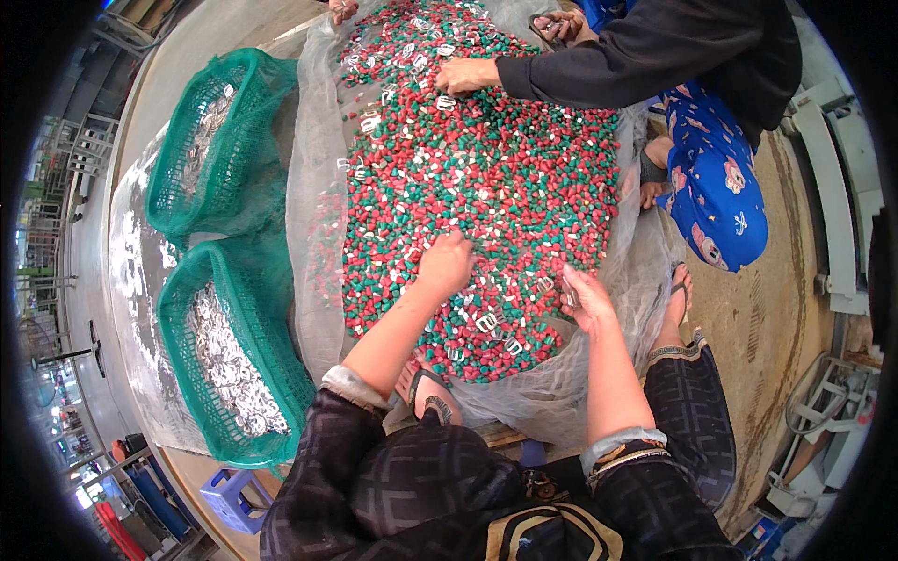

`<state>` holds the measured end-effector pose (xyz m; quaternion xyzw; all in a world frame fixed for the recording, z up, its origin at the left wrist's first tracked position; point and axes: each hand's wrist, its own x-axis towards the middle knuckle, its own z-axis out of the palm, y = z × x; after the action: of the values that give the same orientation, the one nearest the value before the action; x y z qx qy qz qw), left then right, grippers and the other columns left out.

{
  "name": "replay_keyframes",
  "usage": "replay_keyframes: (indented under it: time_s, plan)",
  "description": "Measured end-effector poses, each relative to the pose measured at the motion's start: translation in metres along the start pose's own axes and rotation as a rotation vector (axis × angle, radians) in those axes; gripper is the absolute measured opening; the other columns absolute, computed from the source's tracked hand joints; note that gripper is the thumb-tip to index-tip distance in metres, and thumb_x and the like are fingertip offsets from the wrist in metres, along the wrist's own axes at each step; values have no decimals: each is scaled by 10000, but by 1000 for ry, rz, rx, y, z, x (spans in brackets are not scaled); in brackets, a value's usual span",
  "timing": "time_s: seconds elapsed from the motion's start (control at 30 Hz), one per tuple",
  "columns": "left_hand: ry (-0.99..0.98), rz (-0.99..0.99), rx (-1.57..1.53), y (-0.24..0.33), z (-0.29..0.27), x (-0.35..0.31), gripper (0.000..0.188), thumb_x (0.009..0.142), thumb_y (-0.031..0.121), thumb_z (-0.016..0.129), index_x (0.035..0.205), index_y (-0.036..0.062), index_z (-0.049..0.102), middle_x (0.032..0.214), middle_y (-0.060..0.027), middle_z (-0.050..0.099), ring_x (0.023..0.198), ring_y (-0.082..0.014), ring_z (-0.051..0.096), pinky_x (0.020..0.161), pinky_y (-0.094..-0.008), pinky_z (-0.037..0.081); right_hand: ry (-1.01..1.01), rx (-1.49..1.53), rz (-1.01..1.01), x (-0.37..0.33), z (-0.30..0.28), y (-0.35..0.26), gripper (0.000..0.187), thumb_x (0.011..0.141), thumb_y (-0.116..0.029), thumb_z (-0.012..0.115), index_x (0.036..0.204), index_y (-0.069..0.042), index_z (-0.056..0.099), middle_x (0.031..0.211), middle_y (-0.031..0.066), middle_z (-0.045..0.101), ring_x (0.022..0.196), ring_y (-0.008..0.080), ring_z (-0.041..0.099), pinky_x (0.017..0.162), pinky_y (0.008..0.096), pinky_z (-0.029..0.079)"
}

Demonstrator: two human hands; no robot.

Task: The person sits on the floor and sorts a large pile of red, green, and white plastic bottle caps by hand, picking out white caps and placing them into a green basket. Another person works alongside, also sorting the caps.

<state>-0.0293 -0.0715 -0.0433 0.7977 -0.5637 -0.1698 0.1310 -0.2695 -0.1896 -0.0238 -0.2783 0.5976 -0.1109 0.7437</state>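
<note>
L hand (447, 262) curled on red/green pellets (524, 215), can't tell if pinching; R hand (589, 301) half-curled, can't tell if holding. Silvery buckles (487, 323) btwn hands, slightly closer in, amid pellets.

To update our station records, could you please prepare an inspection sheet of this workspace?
Surface: sheer mesh sheet under small red, green and white pieces.
Job's things: pale slotted buckles scattered among the pieces; near green basket and far green basket at left, both holding pale items.
Clutter: blue stool at lower left.
Hands: left hand at the pieces; right hand near their right edge, fingers partly curled, contents unclear.
Cables: none certain.
Surroundings: co-worker's hand at the pieces, dark sleeve; grey machinery at right.
</note>
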Motion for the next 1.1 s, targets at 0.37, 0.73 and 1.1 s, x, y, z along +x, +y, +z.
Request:
replay_keyframes:
  time_s: [0.37, 0.73, 1.1]
  plan:
    - [71, -81, -391, -25, -30, -29, 242, 757, 76, 651, 997, 48, 644, 900, -144, 648, 766, -259, 648, 696, -343, 511, 51, -605, -501, 33, -13, 39, 248, 663, -45, 759, 859, -53, 607, 752, 13, 617, 661, 105, 570, 610, 273, 467]
    - [-127, 134, -418, 25, -5, -71, 237, 670, 98, 719, 840, 48, 562, 794, -78, 541, 827, -248, 592, 647, -337, 483, -244, -175, -127, 4, -5, 10, 181, 757, -80, 710, 878, -92, 576, 829, 48, 640, 657, 131, 596, 575, 269, 472]
    - [-74, 80, -308, -23, -25, -38, 221, 690, 133, 722, 868, 42, 626, 925, -140, 561, 916, -331, 573, 802, -394, 477, -610, 162, -47, -12, 26, 4, 175, 820, -106, 602, 976, -63, 536, 926, 184, 627, 653, 208, 639, 504, 296, 502]
